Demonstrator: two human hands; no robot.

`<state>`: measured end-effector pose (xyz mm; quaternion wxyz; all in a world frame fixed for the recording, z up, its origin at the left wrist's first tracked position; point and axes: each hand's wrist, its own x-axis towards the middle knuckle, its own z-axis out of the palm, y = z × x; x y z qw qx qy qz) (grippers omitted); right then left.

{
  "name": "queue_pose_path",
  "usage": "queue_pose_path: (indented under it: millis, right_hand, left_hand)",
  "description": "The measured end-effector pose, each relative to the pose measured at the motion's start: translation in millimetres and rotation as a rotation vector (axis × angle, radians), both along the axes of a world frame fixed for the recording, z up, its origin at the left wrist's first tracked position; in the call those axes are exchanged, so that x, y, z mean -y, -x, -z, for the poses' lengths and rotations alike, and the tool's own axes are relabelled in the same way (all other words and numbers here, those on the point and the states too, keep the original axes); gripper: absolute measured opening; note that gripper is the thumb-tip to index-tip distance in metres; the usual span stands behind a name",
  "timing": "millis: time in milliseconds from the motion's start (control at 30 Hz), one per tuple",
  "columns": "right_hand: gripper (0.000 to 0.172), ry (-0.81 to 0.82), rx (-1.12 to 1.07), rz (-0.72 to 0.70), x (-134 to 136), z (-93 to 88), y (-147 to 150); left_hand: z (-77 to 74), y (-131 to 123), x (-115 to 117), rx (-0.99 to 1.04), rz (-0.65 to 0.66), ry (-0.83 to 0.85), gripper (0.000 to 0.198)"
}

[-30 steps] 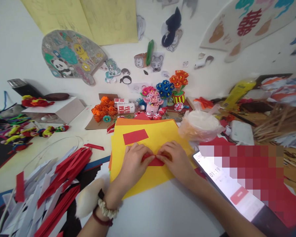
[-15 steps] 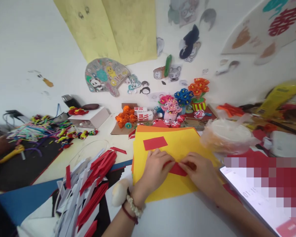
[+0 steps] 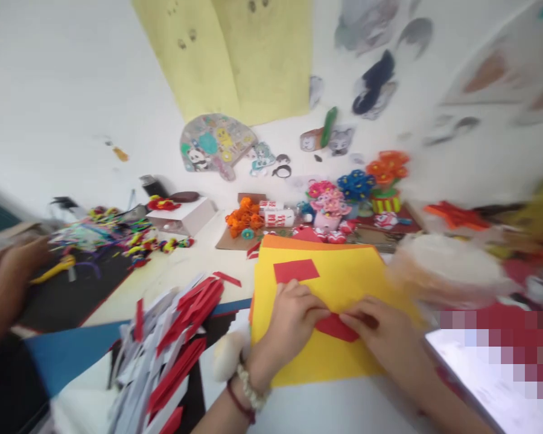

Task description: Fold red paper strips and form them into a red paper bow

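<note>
My left hand (image 3: 293, 316) and my right hand (image 3: 382, 333) meet over a small piece of red paper (image 3: 337, 327), fingers pinched on it from either side. The piece lies on a stack of yellow and orange paper sheets (image 3: 344, 277). A separate red paper rectangle (image 3: 295, 270) rests flat on the yellow sheet just beyond my left hand. My left wrist wears a bead bracelet and a red band (image 3: 247, 392). The picture is smeared by motion.
A heap of red and white paper strips (image 3: 176, 337) lies at the left. Pipe-cleaner flowers (image 3: 344, 190) and a bottle (image 3: 278, 215) stand at the back. A bagged white roll (image 3: 438, 268) and a phone (image 3: 489, 374) sit right. Another person's hand (image 3: 13, 271) reaches over colourful pipe cleaners (image 3: 113, 232).
The view has swung left, bringing the left end of the table and another person's hand into sight. Both my hands have stayed pinched on the red paper piece.
</note>
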<state>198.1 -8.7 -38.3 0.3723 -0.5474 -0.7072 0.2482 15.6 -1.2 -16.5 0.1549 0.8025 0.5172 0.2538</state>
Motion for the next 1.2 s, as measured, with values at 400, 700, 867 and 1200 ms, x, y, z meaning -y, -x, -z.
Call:
queue_pose_path:
  millis: [400,700,867,1200]
  right_hand:
    - [0.019,0.046,-0.122,0.033,8,-18.1,6]
    - [0.015,0.196,-0.236,0.083,5,-23.6,2]
    - [0.022,0.282,-0.489,0.189,1,-22.2,-2]
    - [0.023,0.379,-0.582,-0.059,0,-22.3,7]
  left_hand:
    - [-13.1,1,0,0.081,-0.012,0.014,0.015]
    - [-11.6,-1,-7,0.310,-0.068,0.097,0.018]
    - [-13.6,-6,-7,0.368,-0.138,0.200,0.035]
    - [-13.4,-12,-6,0.484,-0.133,0.324,0.028]
